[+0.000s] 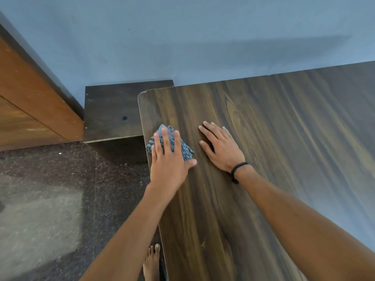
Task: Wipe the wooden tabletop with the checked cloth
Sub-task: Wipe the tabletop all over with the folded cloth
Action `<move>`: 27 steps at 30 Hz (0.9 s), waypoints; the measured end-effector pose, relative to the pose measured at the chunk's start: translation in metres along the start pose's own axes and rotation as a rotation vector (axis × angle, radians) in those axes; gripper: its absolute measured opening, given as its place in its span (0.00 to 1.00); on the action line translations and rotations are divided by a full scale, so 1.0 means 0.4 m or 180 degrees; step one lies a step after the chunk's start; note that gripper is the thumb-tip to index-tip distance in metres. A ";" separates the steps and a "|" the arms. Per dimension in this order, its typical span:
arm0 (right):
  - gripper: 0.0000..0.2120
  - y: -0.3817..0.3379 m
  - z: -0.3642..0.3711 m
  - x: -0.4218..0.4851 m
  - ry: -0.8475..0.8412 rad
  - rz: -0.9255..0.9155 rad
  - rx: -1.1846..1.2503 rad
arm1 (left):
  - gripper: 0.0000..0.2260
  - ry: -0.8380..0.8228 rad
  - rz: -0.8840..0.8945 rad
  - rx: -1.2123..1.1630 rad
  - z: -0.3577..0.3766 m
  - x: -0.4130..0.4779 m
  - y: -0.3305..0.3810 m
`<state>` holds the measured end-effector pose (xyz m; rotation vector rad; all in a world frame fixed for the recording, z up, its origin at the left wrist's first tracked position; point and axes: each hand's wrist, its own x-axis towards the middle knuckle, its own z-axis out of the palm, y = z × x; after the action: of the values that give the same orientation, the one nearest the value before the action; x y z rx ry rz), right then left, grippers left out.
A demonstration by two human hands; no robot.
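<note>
Blue checked cloth (pixel 185 151) under flat, straight-fingered left hand (pixel 169 159); right hand (pixel 221 148) likewise flat on wooden tabletop (pixel 284 149).

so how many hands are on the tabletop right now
2. The left hand presses the checked cloth near the left edge of the tabletop. The right hand lies flat on bare wood just to its right. None hidden.

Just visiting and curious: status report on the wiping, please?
Left hand presses checked cloth at left edge of wooden tabletop. Right hand flat on bare wood. Nothing seen in the way.
</note>
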<state>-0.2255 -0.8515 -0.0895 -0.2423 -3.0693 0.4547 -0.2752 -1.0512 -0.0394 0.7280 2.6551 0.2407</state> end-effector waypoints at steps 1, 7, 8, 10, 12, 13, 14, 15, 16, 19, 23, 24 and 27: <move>0.26 -0.002 0.002 0.000 0.0031 0.0020 0.0002 | 0.42 -0.0136 -0.0037 0.0009 -0.012 0.034 0.001; 0.26 -0.006 -0.003 -0.006 0.0075 0.0086 0.0103 | 0.40 -0.0143 0.0196 -0.0057 0.017 0.036 -0.044; 0.26 -0.006 -0.003 -0.007 0.0089 0.0094 0.0120 | 0.39 -0.0041 0.0244 -0.0038 0.031 0.018 -0.057; 0.26 -0.003 0.001 -0.004 0.0146 0.0095 0.0120 | 0.36 0.0086 0.0291 0.0003 0.050 0.005 -0.078; 0.26 0.002 0.008 -0.004 0.0188 0.0081 0.0096 | 0.33 0.0041 0.0277 -0.0065 0.048 0.035 -0.084; 0.26 0.005 0.012 -0.004 0.0217 0.0075 0.0087 | 0.32 0.0063 0.0226 -0.0063 0.037 0.066 -0.082; 0.26 0.007 0.017 -0.004 0.0259 0.0070 0.0088 | 0.32 0.0116 0.0136 -0.0040 0.020 0.105 -0.079; 0.26 0.011 0.022 -0.005 0.0293 0.0066 0.0087 | 0.32 0.0152 0.0043 -0.0071 -0.005 0.147 -0.078; 0.27 0.014 0.025 -0.004 0.0301 0.0066 0.0082 | 0.31 0.0158 -0.0039 -0.0126 -0.031 0.188 -0.080; 0.27 0.018 0.030 -0.001 0.0268 0.0086 0.0062 | 0.32 0.0175 -0.0086 -0.0201 -0.059 0.220 -0.097; 0.26 0.013 0.027 -0.006 0.0224 0.0102 0.0026 | 0.33 0.0342 -0.0131 -0.0095 0.027 0.084 -0.111; 0.26 0.012 0.025 -0.004 0.0213 0.0108 0.0036 | 0.33 0.0280 -0.0196 -0.0098 0.031 0.089 -0.118; 0.27 0.012 0.014 0.007 0.0203 0.0121 0.0047 | 0.33 0.0313 -0.0273 -0.0226 -0.041 0.246 -0.116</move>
<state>-0.2277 -0.8481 -0.0962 -0.3089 -3.0028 0.4617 -0.3814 -1.0405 -0.0670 0.5926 2.7474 0.3537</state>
